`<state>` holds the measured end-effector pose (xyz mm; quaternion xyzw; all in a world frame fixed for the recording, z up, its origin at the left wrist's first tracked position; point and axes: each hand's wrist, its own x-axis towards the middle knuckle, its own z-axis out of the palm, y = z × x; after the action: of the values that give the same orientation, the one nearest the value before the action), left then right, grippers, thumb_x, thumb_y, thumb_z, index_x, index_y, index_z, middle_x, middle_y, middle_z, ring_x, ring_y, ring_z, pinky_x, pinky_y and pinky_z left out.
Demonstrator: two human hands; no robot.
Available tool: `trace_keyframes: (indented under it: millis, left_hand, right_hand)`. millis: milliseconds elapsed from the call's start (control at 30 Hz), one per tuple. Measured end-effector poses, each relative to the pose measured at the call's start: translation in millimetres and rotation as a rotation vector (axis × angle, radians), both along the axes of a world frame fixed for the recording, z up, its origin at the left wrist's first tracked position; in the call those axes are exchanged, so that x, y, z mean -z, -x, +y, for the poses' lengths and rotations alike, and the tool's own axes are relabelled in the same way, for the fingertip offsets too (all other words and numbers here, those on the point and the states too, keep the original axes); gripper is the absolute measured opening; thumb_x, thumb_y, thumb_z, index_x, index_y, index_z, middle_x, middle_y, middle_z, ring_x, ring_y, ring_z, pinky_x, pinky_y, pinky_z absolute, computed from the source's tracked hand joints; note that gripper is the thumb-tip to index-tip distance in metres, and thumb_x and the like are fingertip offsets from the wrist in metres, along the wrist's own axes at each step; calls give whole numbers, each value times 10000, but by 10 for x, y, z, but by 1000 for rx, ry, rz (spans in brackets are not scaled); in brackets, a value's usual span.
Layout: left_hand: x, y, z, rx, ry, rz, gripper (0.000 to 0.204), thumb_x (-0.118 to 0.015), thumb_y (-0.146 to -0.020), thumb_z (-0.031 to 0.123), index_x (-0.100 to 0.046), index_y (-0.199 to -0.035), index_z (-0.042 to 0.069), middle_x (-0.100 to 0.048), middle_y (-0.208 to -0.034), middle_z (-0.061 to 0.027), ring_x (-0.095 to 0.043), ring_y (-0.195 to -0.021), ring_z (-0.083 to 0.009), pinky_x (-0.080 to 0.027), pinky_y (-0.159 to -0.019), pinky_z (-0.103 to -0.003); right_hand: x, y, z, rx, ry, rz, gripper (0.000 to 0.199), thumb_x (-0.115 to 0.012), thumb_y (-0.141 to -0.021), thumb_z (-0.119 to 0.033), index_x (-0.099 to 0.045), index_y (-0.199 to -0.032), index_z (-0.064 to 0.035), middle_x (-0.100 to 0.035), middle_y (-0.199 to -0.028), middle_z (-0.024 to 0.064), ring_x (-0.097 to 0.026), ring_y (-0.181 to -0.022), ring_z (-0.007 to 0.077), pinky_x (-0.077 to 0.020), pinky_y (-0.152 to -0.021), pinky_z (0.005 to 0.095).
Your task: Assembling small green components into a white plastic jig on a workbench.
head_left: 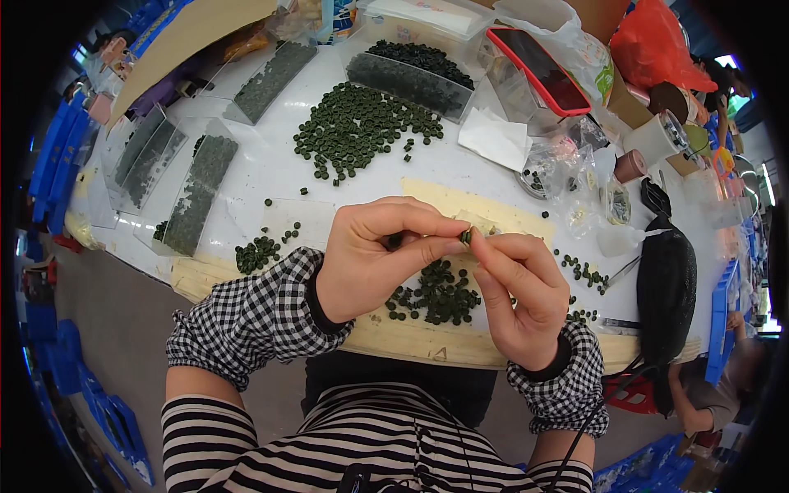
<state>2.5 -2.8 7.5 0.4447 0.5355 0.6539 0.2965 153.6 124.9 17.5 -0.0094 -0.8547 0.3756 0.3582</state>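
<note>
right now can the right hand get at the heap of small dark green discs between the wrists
Probably yes: the heap lies close by the right hand with nothing visible between, though that hand is busy at a small green piece with the left hand.

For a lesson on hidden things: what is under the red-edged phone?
Under the phone, part of a clear plastic box shows along its left side; whatever lies directly beneath is covered.

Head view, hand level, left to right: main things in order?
Clear box of dark green pellets → small dark green pellet pile → left hand → pinched green piece → right hand → black pouch.
</note>
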Motion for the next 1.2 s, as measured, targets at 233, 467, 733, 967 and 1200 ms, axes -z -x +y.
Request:
trace_keyframes:
  millis: [233,467,733,967,1200]
  left_hand:
    - [3,6,19,-20,-96,100,210,-660,-815,-92,-697,-1006,-15,-678,-931,-121,-646,-838,-151,-506,-738,-232]
    - [12,16,36,-92,-108,285,220,-653,-817,-66,-713,-1010,20,-703,-881,-104,-671,-803,-156,-527,-695,-241]
    - [8,36,46,-96,-125,361,214,-653,-815,-65,-715,-1000,24,-706,-877,-101,-675,-805,-157,-528,-688,-242]
    - [39,25,47,-56,-83,143,204,-673,-819,-45,-715,-1007,22,-674,-855,-62,-566,-677,-61,-436,-598,-190]
    - [20,23,40,-51,-77,115,211,-667,-821,-50,-713,-1016,18,-664,-850,-53,-523,-653,-46,-406,-581,-187]
  right_hand:
    - [2,3,-20,-31,51,-20,377,-654,-806,84,-651,-1171,-8,-604,-935,91,-574,-748,160,-465,-652,234]
    - [1,-14,-29,-56,133,-57,353,-638,-826,82,-647,-1169,1,-603,-939,91,-573,-757,154,-462,-649,229]
    - [-12,-29,-21,-57,160,-79,337,-629,-833,78,-650,-1162,6,-608,-950,92,-573,-759,153,-465,-651,230]
    - [-41,-24,-17,-36,131,-67,348,-636,-825,78,-651,-1164,2,-609,-948,94,-569,-750,154,-468,-647,233]
    - [8,-6,-19,8,2,-3,381,-680,-781,70,-661,-1153,-10,-611,-918,87,-564,-726,178,-466,-631,256]
